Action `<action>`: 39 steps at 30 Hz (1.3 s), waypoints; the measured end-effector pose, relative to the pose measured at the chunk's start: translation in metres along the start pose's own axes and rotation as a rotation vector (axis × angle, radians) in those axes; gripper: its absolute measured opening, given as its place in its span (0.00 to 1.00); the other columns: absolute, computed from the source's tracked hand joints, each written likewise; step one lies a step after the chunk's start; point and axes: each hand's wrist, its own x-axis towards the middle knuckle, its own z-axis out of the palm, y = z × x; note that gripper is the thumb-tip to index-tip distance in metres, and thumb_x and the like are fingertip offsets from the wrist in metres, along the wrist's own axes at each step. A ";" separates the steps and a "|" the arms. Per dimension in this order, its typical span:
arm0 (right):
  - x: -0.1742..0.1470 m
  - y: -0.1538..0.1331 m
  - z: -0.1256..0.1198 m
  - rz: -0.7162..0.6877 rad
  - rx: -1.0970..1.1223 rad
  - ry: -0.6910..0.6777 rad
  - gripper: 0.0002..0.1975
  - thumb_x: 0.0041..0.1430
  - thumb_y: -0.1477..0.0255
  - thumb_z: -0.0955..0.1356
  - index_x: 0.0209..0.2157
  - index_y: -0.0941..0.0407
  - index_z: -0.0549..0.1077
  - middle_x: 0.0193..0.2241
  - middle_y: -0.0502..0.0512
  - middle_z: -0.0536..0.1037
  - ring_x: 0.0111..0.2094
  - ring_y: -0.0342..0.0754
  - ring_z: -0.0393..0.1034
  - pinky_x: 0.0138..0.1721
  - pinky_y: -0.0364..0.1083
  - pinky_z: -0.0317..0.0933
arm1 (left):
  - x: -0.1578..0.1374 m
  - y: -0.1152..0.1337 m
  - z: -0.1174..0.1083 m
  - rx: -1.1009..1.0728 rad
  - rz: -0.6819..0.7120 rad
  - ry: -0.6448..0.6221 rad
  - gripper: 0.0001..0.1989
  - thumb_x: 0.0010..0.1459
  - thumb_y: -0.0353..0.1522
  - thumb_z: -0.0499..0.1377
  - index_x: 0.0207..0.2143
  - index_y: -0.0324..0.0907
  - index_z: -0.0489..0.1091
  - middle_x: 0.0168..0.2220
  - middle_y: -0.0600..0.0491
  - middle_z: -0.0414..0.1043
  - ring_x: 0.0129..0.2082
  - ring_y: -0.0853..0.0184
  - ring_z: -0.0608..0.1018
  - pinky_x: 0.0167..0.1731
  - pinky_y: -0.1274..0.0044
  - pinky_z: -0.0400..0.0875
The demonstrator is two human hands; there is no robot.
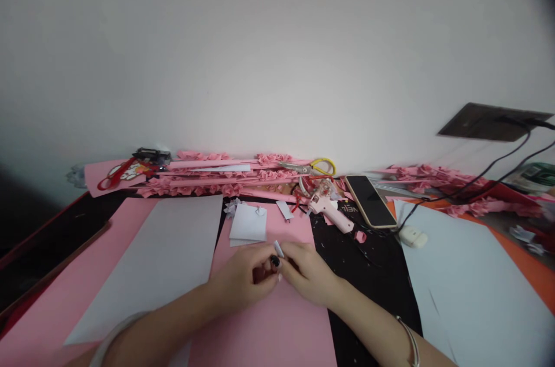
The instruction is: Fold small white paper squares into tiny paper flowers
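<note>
My left hand (247, 274) and my right hand (313, 274) meet over a pink sheet (264, 338), fingers closed together. Between their fingertips pokes up a small white paper piece (278, 248). A glossy dark spot shows at the fingertips; I cannot make out what it is. Just beyond my hands lies a stack of white paper squares (248, 225), with a folded scrap (260, 211) on top. A narrow white strip (284, 210) is to its right. The pink glue gun (332, 212) rests farther right on the dark mat (368, 274).
Along the wall lie pink paper flower stems (199, 185), yellow-handled scissors (323, 166) and red-handled scissors (113, 176). To the right are a phone (370, 200), a white earphone case (413, 236), white paper (472, 280) and black cables (489, 167). White paper (160, 257) covers the left side.
</note>
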 end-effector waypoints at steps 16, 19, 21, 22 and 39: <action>0.000 0.007 0.002 0.081 0.036 0.123 0.16 0.64 0.72 0.56 0.21 0.56 0.58 0.17 0.45 0.60 0.18 0.40 0.55 0.22 0.39 0.50 | 0.005 0.004 -0.008 -0.170 -0.150 0.085 0.16 0.62 0.37 0.46 0.29 0.40 0.67 0.21 0.56 0.67 0.23 0.69 0.71 0.26 0.80 0.65; 0.000 0.008 0.002 0.131 -0.041 0.186 0.12 0.61 0.75 0.58 0.23 0.56 0.59 0.18 0.45 0.61 0.20 0.40 0.56 0.23 0.39 0.50 | 0.005 0.000 -0.007 -0.155 -0.168 0.107 0.17 0.62 0.37 0.45 0.27 0.39 0.68 0.21 0.55 0.69 0.23 0.68 0.73 0.26 0.79 0.67; 0.001 0.008 0.002 0.164 -0.041 0.231 0.06 0.59 0.76 0.60 0.28 0.56 0.62 0.18 0.44 0.61 0.19 0.40 0.56 0.22 0.39 0.49 | 0.004 -0.003 -0.006 -0.150 -0.178 0.135 0.17 0.61 0.37 0.46 0.29 0.39 0.69 0.22 0.54 0.71 0.24 0.67 0.75 0.27 0.78 0.68; 0.001 0.008 0.002 0.172 -0.027 0.244 0.03 0.59 0.76 0.60 0.31 0.56 0.63 0.18 0.44 0.62 0.19 0.40 0.56 0.22 0.39 0.50 | 0.004 -0.003 -0.006 -0.140 -0.180 0.148 0.17 0.61 0.37 0.47 0.29 0.39 0.70 0.22 0.54 0.72 0.25 0.67 0.75 0.27 0.78 0.68; 0.001 0.003 0.006 0.165 0.061 0.255 0.06 0.54 0.78 0.62 0.35 0.57 0.66 0.21 0.45 0.66 0.20 0.39 0.60 0.22 0.38 0.54 | 0.003 -0.002 -0.003 0.105 -0.122 0.169 0.17 0.60 0.35 0.47 0.19 0.40 0.63 0.18 0.57 0.63 0.20 0.71 0.66 0.22 0.80 0.56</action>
